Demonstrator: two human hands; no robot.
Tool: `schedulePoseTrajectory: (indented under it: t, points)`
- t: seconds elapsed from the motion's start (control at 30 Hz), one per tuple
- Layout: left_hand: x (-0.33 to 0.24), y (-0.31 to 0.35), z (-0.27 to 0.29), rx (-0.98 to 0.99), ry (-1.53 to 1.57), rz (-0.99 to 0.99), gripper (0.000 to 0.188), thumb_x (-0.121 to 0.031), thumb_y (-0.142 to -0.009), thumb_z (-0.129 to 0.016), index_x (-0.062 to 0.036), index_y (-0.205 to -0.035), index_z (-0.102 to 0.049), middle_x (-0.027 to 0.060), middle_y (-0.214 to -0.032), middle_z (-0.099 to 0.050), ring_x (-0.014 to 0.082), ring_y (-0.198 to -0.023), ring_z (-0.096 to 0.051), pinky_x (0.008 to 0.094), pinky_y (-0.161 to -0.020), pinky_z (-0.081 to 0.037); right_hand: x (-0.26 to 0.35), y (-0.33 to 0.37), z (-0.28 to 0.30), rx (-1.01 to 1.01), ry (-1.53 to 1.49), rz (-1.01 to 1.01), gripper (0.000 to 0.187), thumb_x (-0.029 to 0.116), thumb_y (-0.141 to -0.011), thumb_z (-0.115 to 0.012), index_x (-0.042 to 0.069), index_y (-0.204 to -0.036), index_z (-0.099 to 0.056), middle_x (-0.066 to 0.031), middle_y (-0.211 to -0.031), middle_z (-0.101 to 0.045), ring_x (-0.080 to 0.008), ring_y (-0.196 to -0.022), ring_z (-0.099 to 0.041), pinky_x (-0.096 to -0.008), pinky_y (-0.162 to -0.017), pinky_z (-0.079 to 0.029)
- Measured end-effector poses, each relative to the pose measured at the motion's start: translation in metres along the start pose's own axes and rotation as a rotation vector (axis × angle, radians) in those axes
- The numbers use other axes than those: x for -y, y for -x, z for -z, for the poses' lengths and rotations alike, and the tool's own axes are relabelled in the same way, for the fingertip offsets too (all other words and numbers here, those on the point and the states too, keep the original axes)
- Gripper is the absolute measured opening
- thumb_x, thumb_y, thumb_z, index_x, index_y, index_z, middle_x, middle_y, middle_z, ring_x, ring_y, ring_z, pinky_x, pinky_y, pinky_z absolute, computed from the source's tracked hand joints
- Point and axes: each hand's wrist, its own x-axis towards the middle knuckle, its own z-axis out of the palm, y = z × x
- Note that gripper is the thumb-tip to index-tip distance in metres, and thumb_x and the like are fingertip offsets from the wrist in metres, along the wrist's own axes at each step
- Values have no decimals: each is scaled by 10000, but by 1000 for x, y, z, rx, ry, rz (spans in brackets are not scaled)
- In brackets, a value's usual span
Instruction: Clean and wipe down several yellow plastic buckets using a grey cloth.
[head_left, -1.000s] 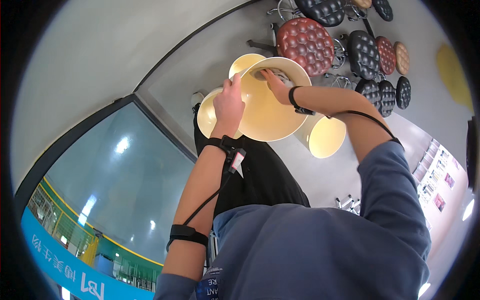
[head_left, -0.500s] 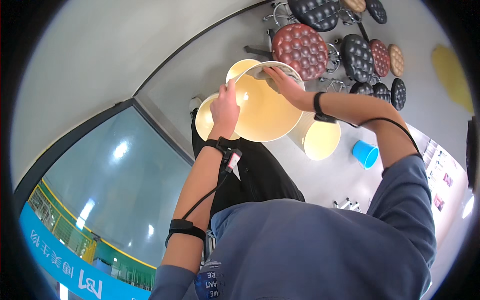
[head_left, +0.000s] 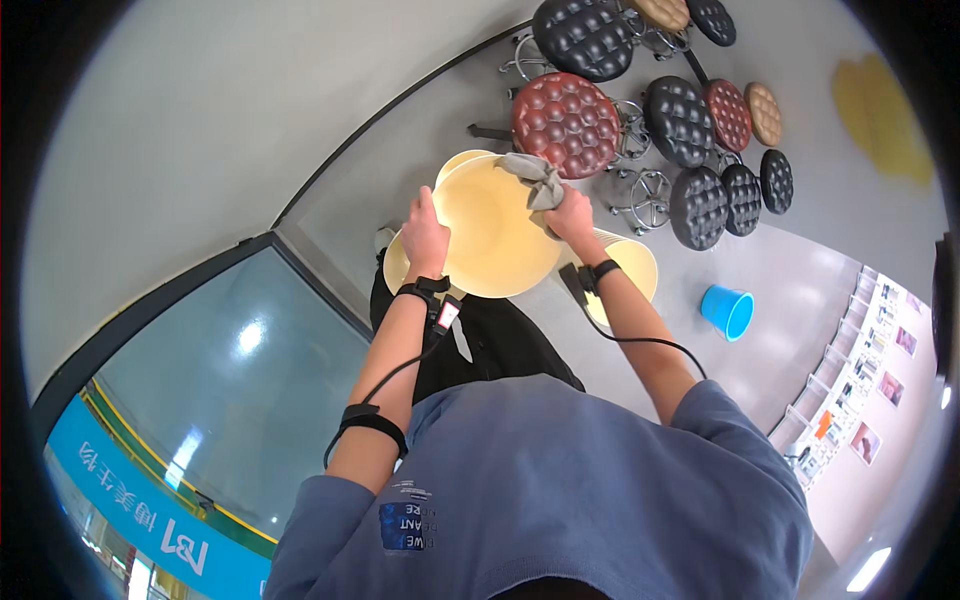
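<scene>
Grey floor (head_left: 665, 345): stools (head_left: 566, 125) at 1 o'clock, bucket (head_left: 727, 312) 4, other bins (head_left: 638, 268) crowding held bin (head_left: 495, 235), mouth and axis toward camera; left hand (head_left: 427, 238) closed on rim, right hand (head_left: 573, 217) clenching cloth (head_left: 543, 183).

A held bin (head_left: 495, 235) sits between left hand (head_left: 424, 242) and right hand (head_left: 572, 217). A second bin (head_left: 458, 162), mostly hidden, seems behind; a pail (head_left: 727, 312) stands rightward.
</scene>
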Motion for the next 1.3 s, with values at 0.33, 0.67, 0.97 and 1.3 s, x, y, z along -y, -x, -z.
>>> schedulePoseTrajectory:
  t: [0.33, 0.67, 0.97, 1.3]
  points:
    - [-4, 18, 29, 90, -224, 65, 545, -48, -758, -528, -47, -1266, -330, 197, -1301, -372, 367, -1174, -415, 480, -940, -374, 20, 7, 16, -49, 32, 38, 192, 143, -614, -620, -20, -716, -617, -219, -705, -613, -371, -696, -611, -423, -648, -499]
    - [-56, 31, 40, 408, 111, -439, 459, -205, -720, -622, -8, -1117, -504, 156, -1230, -455, 290, -1217, -391, 525, -955, -325, 81, 26, 44, -50, 23, -43, 210, 136, -626, -631, -27, -756, -608, -220, -776, -623, -368, -769, -617, -419, -681, -507]
    - [-74, 40, 37, 912, 232, -416, 529, -86, -673, -561, 39, -1178, -461, 214, -1083, -577, 329, -1056, -535, 385, -860, -426, 96, 57, 39, -238, -128, -148, 246, 160, -599, -622, -66, -694, -611, -249, -713, -604, -389, -698, -608, -428, -647, -496]
    - [-54, 27, 59, 920, 583, -516, 514, -7, -662, -491, 51, -1172, -459, 222, -1083, -568, 333, -1057, -525, 356, -913, -384, 77, 105, 30, -678, -482, 1, 280, 135, -661, -635, -6, -904, -646, -201, -998, -615, -333, -886, -606, -366, -796, -461]
